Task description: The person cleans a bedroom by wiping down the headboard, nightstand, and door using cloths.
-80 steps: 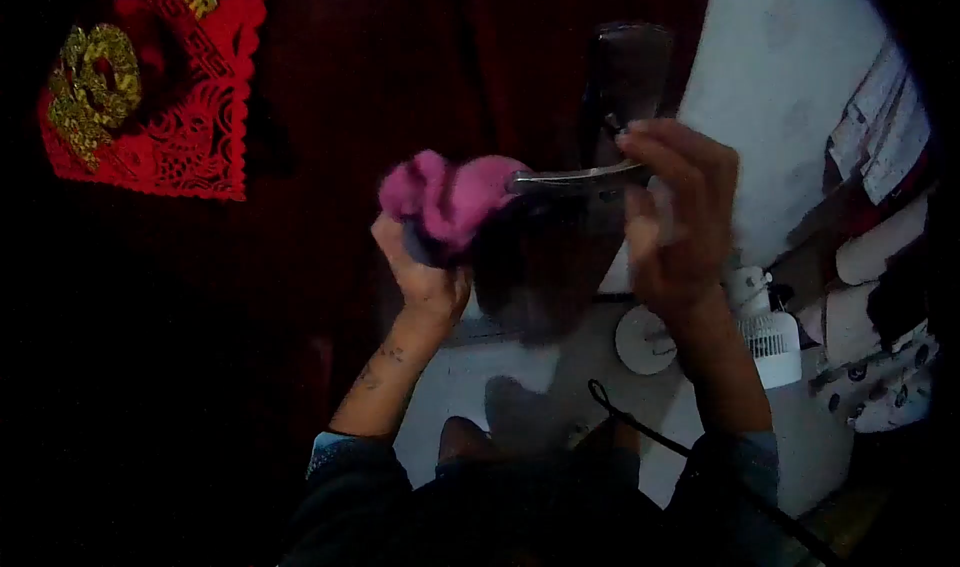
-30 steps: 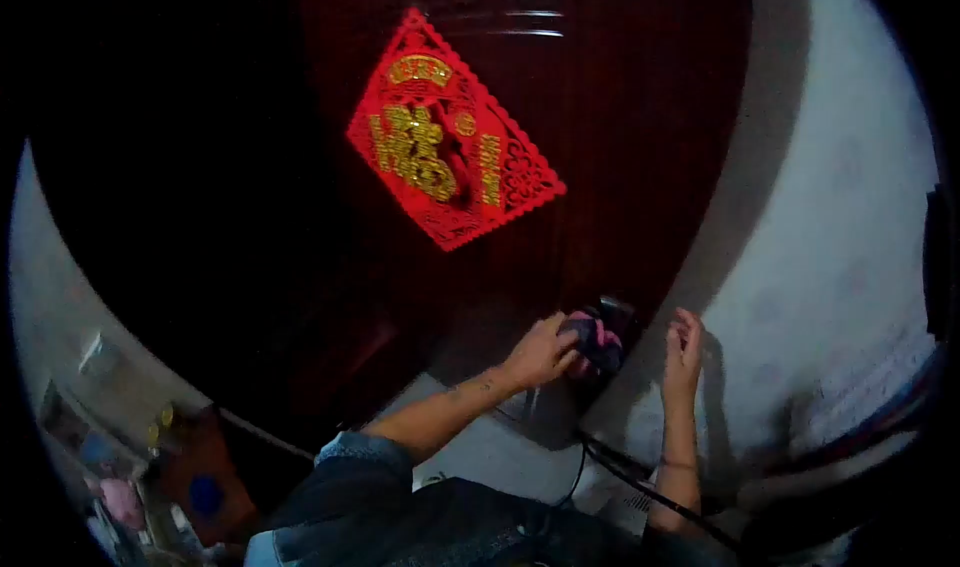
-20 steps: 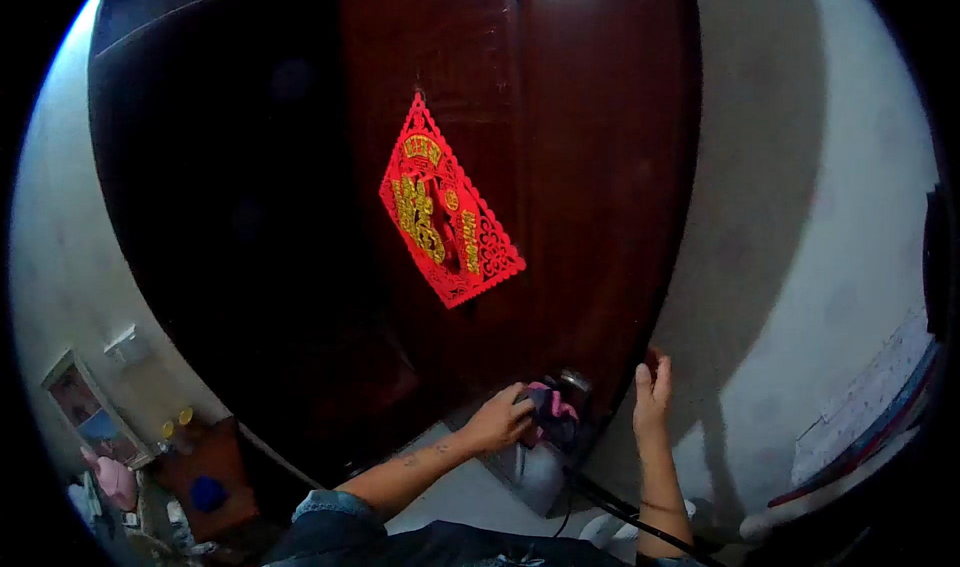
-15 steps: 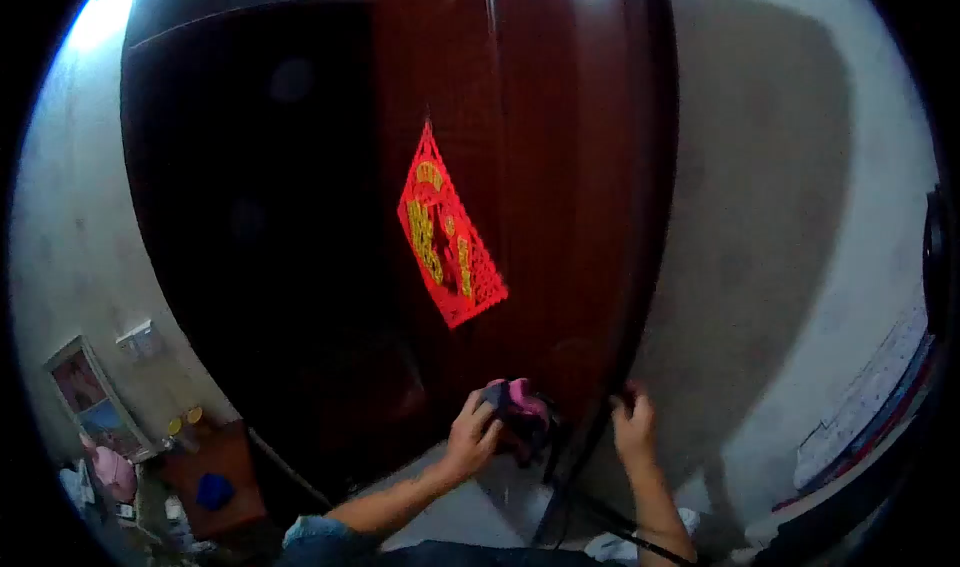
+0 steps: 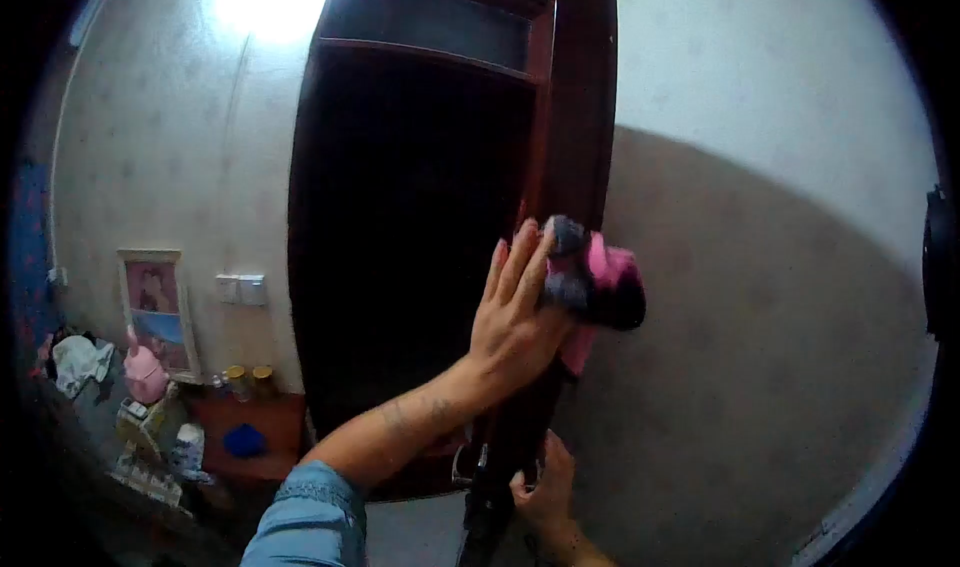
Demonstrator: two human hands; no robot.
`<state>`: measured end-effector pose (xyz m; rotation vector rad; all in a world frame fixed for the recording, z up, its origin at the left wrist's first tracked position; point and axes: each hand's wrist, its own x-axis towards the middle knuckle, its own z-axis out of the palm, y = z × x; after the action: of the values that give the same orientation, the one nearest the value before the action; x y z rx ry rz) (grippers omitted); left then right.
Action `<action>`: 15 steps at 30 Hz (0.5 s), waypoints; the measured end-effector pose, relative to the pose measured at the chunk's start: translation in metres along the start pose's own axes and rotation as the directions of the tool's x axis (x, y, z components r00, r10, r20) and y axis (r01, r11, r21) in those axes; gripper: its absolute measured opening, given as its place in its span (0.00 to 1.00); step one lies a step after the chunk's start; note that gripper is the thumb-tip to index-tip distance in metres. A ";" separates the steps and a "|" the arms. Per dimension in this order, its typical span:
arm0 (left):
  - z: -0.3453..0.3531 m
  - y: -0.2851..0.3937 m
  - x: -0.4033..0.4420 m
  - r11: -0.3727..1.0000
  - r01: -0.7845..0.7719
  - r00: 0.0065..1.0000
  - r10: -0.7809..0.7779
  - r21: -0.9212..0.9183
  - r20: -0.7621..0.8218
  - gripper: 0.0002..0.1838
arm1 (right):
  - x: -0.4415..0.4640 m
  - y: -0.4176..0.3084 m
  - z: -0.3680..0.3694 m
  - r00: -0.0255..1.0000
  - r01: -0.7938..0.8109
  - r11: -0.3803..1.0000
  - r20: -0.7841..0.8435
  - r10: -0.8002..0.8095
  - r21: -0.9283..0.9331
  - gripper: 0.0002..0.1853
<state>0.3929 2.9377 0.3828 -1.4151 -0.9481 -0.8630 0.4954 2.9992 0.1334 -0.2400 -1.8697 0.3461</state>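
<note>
My left hand (image 5: 515, 337) presses a pink, black and grey cloth (image 5: 615, 272) against the dark red-brown wooden door (image 5: 580, 107), now seen nearly edge-on. Its fingers are stretched out toward the door's edge, and the cloth bunches out to the right of them. Lower down, my right hand (image 5: 548, 492) grips the door's edge, thumb on the near side and fingers on the right side. Just left of it is a metal door handle (image 5: 462, 465).
Beyond the door lies a dark doorway (image 5: 410, 247). At left, a wooden table (image 5: 285, 437) carries a blue item (image 5: 243, 441) and small jars (image 5: 262, 379). A framed picture (image 5: 155, 307) and light switches (image 5: 240, 289) are on the wall. A patterned wall (image 5: 750, 367) stands at right.
The door has turned from showing its broad face with a red paper decoration to nearly edge-on. My left hand has risen with the cloth to the door's edge; my right hand now appears lower and further left.
</note>
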 end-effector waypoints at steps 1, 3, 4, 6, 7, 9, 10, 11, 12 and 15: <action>-0.006 0.003 0.035 0.999 -0.024 0.999 0.026 0.036 -0.035 0.12 | -0.002 0.006 -0.006 0.991 0.130 0.991 -0.037 -0.128 0.039 0.40; -0.035 0.001 0.106 0.984 -0.005 0.997 0.019 0.177 -0.079 0.18 | -0.005 -0.020 -0.029 0.963 0.261 0.965 -0.062 -0.262 -0.025 0.39; -0.044 -0.006 0.139 0.977 -0.004 0.993 0.029 0.211 -0.111 0.21 | -0.003 -0.032 -0.036 0.961 0.270 0.963 -0.052 -0.271 -0.010 0.39; -0.055 -0.048 0.193 0.966 0.005 0.984 0.041 0.258 -0.173 0.21 | 0.002 -0.051 -0.036 0.953 0.302 0.953 -0.004 -0.302 -0.028 0.40; -0.065 -0.079 0.218 0.964 0.012 0.983 0.037 0.266 -0.178 0.22 | 0.010 -0.058 -0.019 0.956 0.294 0.956 0.017 -0.294 -0.015 0.42; -0.071 -0.112 0.275 0.964 0.013 0.981 0.039 0.266 -0.189 0.24 | 0.016 -0.066 -0.017 0.951 0.307 0.952 0.020 -0.307 0.019 0.42; -0.078 -0.134 0.280 0.966 0.019 0.990 0.017 0.257 -0.137 0.24 | 0.015 -0.069 -0.011 0.949 0.309 0.949 0.046 -0.312 0.061 0.42; -0.090 -0.111 0.281 0.939 -0.178 0.931 0.258 0.294 -0.259 0.26 | 0.022 -0.070 -0.006 0.945 0.315 0.944 0.056 -0.321 0.103 0.43; -0.089 -0.129 0.304 0.965 -0.086 0.970 0.138 0.250 -0.202 0.25 | 0.032 -0.072 -0.005 0.945 0.312 0.944 0.063 -0.320 0.109 0.43; -0.084 -0.162 0.357 0.868 0.304 0.951 -0.299 0.392 -0.075 0.29 | 0.043 -0.075 -0.010 0.926 0.295 0.927 0.168 -0.337 0.232 0.43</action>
<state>0.3893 2.8769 0.7794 -0.9203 -1.2792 -0.8434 0.4917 2.9446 0.2015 0.2477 -2.0194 0.3437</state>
